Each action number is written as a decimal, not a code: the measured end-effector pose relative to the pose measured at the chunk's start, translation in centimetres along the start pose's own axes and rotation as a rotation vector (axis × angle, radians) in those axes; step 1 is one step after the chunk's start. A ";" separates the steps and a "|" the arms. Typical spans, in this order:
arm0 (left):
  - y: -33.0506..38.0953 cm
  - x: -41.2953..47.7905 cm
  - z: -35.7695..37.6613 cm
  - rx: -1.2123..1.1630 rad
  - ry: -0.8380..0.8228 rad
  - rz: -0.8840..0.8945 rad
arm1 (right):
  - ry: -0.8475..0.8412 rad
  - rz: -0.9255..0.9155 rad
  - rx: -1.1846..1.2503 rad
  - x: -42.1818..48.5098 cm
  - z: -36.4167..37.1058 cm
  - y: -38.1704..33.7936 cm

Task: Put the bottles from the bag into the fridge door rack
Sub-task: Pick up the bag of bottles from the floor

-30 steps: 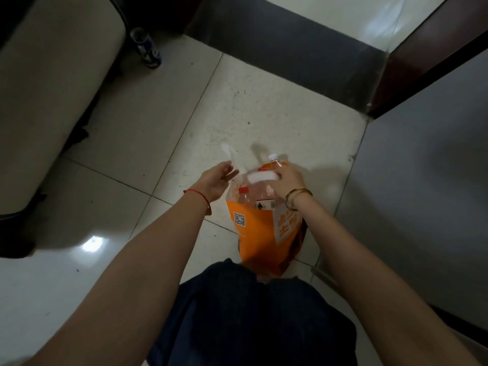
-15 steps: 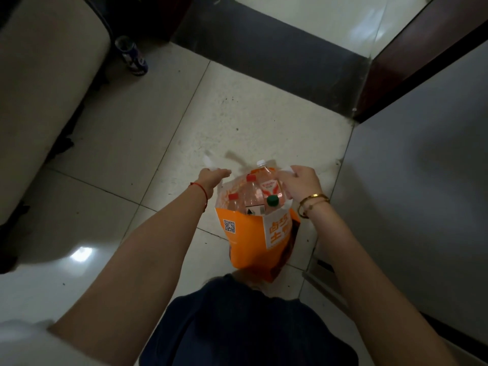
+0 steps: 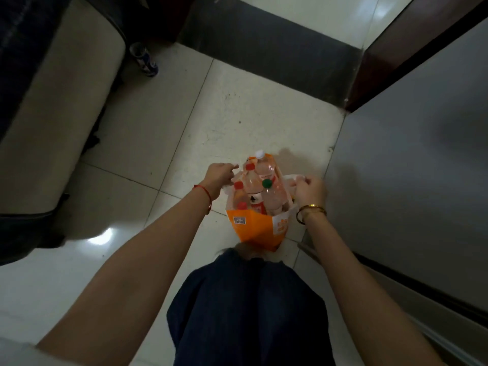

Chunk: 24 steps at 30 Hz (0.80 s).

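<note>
An orange bag (image 3: 254, 228) stands on the tiled floor in front of my legs. Several clear plastic bottles stand upright inside it: one with a white cap (image 3: 259, 154), one with a green cap (image 3: 267, 183), and some with red caps (image 3: 238, 185). My left hand (image 3: 219, 175) grips the bag's left handle. My right hand (image 3: 310, 190) grips the white right handle (image 3: 289, 178). The two hands hold the bag's mouth spread wide. The fridge (image 3: 412, 159) stands to the right with its grey door shut; no door rack shows.
A beige sofa (image 3: 52, 107) fills the left side. A blue drink can (image 3: 145, 59) stands on the floor beside it. A dark floor strip and a dark red door frame (image 3: 375, 70) lie ahead. Pale tiled floor (image 3: 163, 122) lies between the sofa and the fridge.
My hands moved apart, each pulling a handle, and the bag's mouth opened wider. More bottle caps show now than a second ago.
</note>
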<state>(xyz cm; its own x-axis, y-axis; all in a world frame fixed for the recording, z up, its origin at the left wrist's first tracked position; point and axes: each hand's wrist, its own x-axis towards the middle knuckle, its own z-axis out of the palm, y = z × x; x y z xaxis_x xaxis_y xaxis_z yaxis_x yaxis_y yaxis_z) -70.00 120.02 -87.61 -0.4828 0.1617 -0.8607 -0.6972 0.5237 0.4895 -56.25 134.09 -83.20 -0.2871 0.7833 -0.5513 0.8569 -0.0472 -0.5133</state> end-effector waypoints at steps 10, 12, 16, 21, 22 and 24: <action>6.2 -19.0 -1.7 0.103 -0.003 0.068 | -0.137 0.087 -0.037 -11.2 -9.5 -4.8; 8.3 -22.8 -2.4 0.104 0.016 0.102 | -0.143 0.087 -0.018 -12.9 -10.9 -6.8; 12.0 -31.2 -4.3 0.201 0.041 0.211 | -0.160 0.077 0.047 -17.6 -14.4 -9.8; 15.4 -43.0 -6.9 0.282 0.077 0.379 | -0.177 -0.011 0.131 -24.9 -20.6 -13.0; 16.0 -45.3 -7.2 0.288 0.073 0.404 | -0.184 -0.036 0.129 -26.3 -21.7 -13.7; 17.0 -49.7 -7.7 0.296 0.063 0.445 | -0.209 -0.104 0.108 -29.2 -24.1 -15.1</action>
<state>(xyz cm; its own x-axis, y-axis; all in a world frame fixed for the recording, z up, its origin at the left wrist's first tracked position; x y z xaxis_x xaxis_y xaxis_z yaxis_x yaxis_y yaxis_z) -61.92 114.44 -35.48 -0.7348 0.3757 -0.5647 -0.2433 0.6311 0.7365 -50.46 126.83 -43.51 -0.4629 0.6427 -0.6105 0.7707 -0.0483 -0.6353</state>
